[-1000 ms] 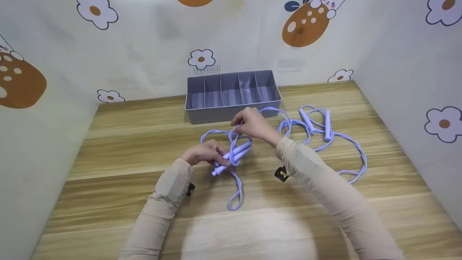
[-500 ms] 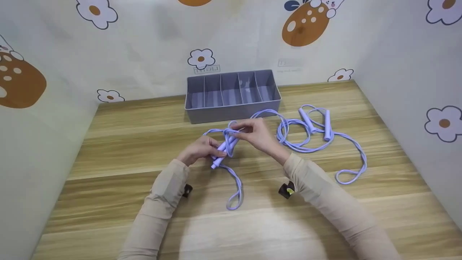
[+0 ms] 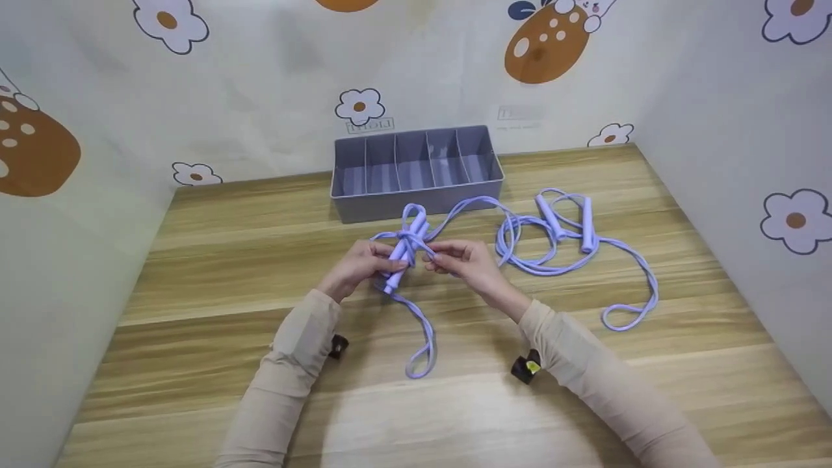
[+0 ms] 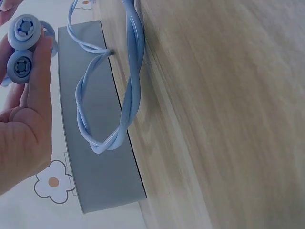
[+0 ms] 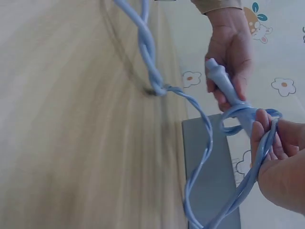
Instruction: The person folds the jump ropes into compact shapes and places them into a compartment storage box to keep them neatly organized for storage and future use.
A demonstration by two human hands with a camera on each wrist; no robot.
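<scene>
In the head view my left hand (image 3: 359,265) grips the two lavender handles (image 3: 395,274) of a jump rope side by side, tilted up to the right. Their round ends (image 4: 25,29) face the camera in the left wrist view. Cord wraps round the handles, with a small loop (image 3: 413,209) standing past their upper end. My right hand (image 3: 471,265) pinches a doubled strand of cord (image 3: 426,247) just right of the handles; the right wrist view shows the cord (image 5: 259,160) between its fingers. A twisted tail (image 3: 428,335) hangs below the left hand, ending in a loop.
A grey box (image 3: 416,201) with several compartments stands at the back against the patterned wall. Right of my hands lies a second pair of lavender handles (image 3: 587,224) among coiled cord (image 3: 539,268). Another cord loop (image 3: 624,318) trails toward the front right.
My right hand has come down from above the handles to their right side, drawing cord across them. The left hand has shifted slightly up and left, turning the handles steeper.
</scene>
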